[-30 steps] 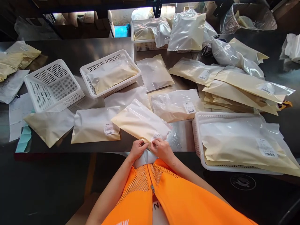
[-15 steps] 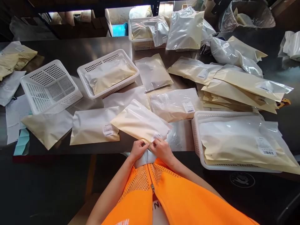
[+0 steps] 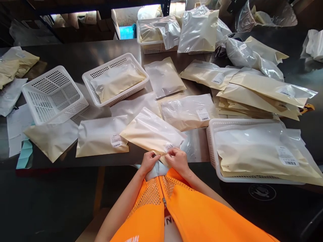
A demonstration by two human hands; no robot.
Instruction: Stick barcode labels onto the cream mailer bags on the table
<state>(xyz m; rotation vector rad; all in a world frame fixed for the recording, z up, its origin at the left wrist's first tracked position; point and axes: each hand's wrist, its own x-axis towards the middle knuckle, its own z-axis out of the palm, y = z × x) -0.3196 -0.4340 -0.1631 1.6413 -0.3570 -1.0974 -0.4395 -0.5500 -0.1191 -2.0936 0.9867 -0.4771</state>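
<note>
A clear-and-cream plastic bag point(image 3: 151, 131) lies slanted at the table's front edge, its near corner against my body. My left hand point(image 3: 149, 162) is closed, thumb and fingers pinching the bag's near edge. Just to its right, my right hand point(image 3: 178, 161) pinches the same edge beside a small barcode label point(image 3: 168, 147); the fingertips partly hide this spot. To the left lies another labelled bag point(image 3: 102, 136), flat on the table. Behind the held bag rests a further labelled bag point(image 3: 189, 112).
A white basket point(image 3: 212, 148) with labelled bags stands at the right front edge. A pile of bags point(image 3: 259, 95) lies behind it. On the left are a bare white basket point(image 3: 54, 94) and one holding a bag point(image 3: 88, 82). More filled baskets point(image 3: 152, 47) stand at the back.
My right hand has shifted slightly up and to the right along the bag's edge. My left hand keeps its pinch. The bag has hardly moved.
</note>
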